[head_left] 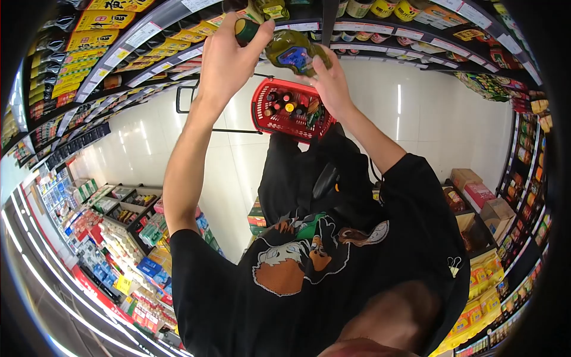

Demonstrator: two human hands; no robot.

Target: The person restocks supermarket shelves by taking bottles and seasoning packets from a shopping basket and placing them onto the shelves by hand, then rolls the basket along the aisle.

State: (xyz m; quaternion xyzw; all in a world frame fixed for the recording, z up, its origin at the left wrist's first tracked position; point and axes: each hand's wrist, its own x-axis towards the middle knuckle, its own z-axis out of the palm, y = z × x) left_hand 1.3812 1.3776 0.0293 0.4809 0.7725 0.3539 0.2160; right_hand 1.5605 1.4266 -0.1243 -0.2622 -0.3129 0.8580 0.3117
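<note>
A green bottle (pixel 297 53) with a blue label, likely oil, lies tilted between my hands in front of the shelves. My left hand (pixel 229 62) is closed around its dark green cap end, the thumb pressed along the cap. Around the wider end of the bottle my right hand (pixel 331 83) is wrapped, fingers on the glass. Below the bottle, a red shopping basket (pixel 264 122) holds several bottles with dark, red and yellow caps. Another greenish bottle (pixel 272 9) stands on the shelf just above my left hand.
Shelves with price strips (pixel 363 28) run along the front, carrying jars (pixel 383 8). Yellow-labelled packs (pixel 101 21) fill the left shelf. A black bar (pixel 238 131) extends left of the basket. Cardboard boxes (pixel 496 217) stand at the right, stacked goods (pixel 122 250) at the left.
</note>
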